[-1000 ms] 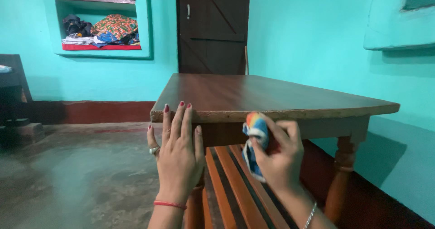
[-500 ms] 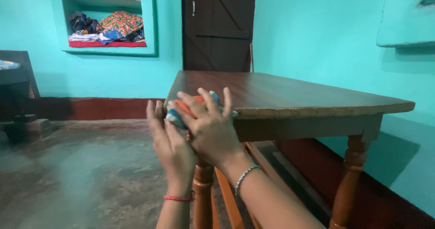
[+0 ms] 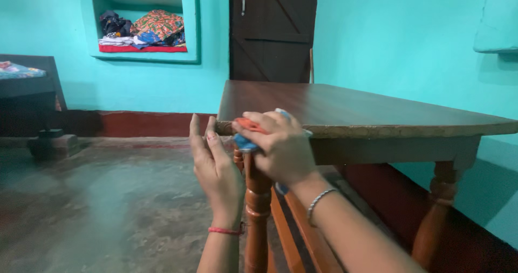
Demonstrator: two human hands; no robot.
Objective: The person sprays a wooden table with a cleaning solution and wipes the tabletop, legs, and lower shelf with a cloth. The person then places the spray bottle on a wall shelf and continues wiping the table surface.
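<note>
Head view: the right hand (image 3: 283, 149) has its fingers curled over a blue and orange cloth (image 3: 245, 138), pressing it on the near corner of the wooden table (image 3: 377, 111); the left hand (image 3: 216, 170) stands just beside, fingers straight and together, holding nothing

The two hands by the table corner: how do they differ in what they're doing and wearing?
The right hand is curled over a blue and orange cloth at the wooden table corner; the left hand is open and flat, holding nothing, beside that corner. The right hand's wrist carries a silvery bracelet; the left hand's wrist has a thin red thread. Both are raised in front of the camera at table height.
</note>
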